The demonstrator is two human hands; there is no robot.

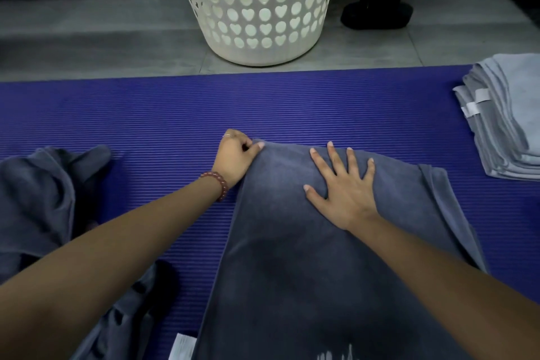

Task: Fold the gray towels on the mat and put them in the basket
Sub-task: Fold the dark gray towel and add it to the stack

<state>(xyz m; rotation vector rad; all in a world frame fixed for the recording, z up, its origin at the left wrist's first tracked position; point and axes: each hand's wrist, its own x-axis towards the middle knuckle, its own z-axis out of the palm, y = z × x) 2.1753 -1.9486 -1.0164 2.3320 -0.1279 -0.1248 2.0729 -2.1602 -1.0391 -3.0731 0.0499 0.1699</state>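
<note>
One dark gray towel [306,242] lies doubled on the purple mat [175,114], nearest us. Left hand [233,158] grip pinches its far-left corner; right hand [342,187] lies flat on it, fingers spread wide. One crumpled towel pile [35,193] left, one folded light-gray stack [505,117] right. One white basket [260,9] stands beyond the mat on the floor.
</note>
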